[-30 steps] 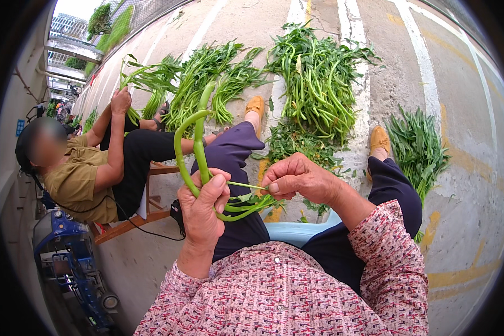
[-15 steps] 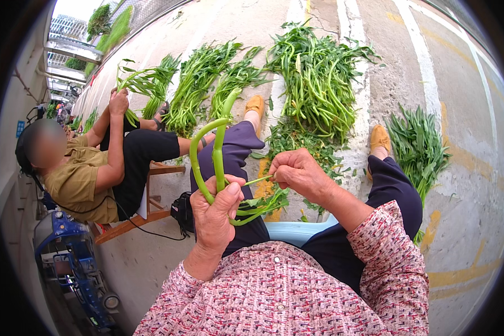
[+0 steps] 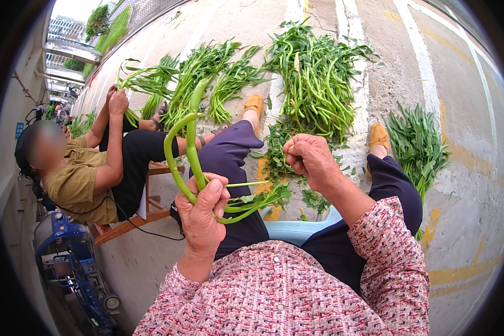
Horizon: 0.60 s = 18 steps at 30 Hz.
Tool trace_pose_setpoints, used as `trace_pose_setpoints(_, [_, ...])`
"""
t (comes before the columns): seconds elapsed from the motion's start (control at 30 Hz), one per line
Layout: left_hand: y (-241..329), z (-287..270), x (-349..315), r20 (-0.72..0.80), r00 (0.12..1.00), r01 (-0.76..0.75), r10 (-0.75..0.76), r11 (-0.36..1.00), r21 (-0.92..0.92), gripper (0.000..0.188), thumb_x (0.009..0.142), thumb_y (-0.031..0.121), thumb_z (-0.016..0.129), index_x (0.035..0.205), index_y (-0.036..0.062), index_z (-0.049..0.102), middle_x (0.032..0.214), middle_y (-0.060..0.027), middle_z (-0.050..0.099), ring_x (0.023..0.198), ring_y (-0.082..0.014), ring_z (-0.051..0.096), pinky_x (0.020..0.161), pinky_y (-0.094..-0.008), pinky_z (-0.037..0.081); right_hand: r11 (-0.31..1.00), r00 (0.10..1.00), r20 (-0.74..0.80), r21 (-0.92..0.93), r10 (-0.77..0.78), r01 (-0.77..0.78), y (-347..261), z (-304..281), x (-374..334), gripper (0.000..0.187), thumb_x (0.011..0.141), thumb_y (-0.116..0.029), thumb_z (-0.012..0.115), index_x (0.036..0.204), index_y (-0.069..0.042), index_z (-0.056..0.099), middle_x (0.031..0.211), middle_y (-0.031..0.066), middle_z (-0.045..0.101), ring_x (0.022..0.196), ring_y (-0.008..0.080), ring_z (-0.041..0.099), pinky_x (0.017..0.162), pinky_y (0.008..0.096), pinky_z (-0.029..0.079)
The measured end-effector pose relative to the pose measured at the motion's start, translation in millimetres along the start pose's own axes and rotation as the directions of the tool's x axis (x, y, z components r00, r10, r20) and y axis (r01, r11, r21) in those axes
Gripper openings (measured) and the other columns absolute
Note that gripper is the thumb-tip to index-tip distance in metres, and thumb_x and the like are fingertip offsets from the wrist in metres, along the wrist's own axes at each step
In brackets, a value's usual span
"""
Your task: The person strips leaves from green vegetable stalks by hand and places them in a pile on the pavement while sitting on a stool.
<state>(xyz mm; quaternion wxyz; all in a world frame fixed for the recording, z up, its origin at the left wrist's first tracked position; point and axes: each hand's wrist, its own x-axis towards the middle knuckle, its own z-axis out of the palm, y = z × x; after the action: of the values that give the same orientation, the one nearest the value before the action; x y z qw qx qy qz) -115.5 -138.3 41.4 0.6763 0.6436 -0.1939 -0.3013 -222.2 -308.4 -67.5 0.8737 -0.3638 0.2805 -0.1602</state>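
My left hand (image 3: 203,210) is closed around thick green water spinach stems (image 3: 194,147). One of them bends over at the top, and their thinner leafy ends (image 3: 263,203) hang out to the right below my thumb. A slim side stalk (image 3: 246,184) also pokes out rightward from that grip. Apart from the stems, my right hand (image 3: 313,162) is raised in a pinch; something thin may be between the fingertips, too small to name. Beneath it, torn leaves and bits (image 3: 280,147) lie scattered on the ground.
Ahead lies a big water spinach pile (image 3: 316,84); further bunches (image 3: 199,78) are to its left and one bunch (image 3: 417,145) by my right foot. A light blue stool (image 3: 297,231) is under me. At left another person (image 3: 89,168) handles greens beside a blue wheeled vehicle (image 3: 73,263).
My right hand has pulled away from the side stalk, moving up and right. My left hand has shifted slightly left with the stems.
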Motion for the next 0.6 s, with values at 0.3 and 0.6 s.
trace_pose_setpoints(0.3, [2.0, -4.5, 5.0, 0.007, 0.995, 0.101, -0.101, 0.994, -0.043, 0.012, 0.084, 0.011, 0.061, 0.087, -0.0009, 0.061, 0.066, -0.0039, 0.056, 0.045, -0.0075, 0.042, 0.046, -0.0209, 0.034, 0.985, 0.938, 0.345, -0.17, 0.046, 0.014, -6.6, 16.3, -9.5, 0.015, 0.081, -0.011, 0.051, 0.083, -0.002, 0.063, 0.07, 0.0011, 0.061, 0.057, 0.004, 0.049, 0.052, 0.0182, 0.039])
trace_pose_setpoints(0.6, [-9.9, -4.0, 6.4, 0.028, 0.992, 0.123, -0.122, 0.991, -0.057, 0.015, 0.084, 0.009, 0.062, 0.091, -0.0034, 0.062, 0.067, -0.0042, 0.058, 0.046, -0.004, 0.04, 0.043, -0.0162, 0.029, 0.955, 0.834, 0.541, -0.288, 0.107, 0.064, -13.3, 15.9, -12.7, 0.022, 0.082, -0.021, 0.063, 0.083, 0.001, 0.066, 0.067, 0.0004, 0.06, 0.057, 0.0051, 0.047, 0.052, 0.0204, 0.037])
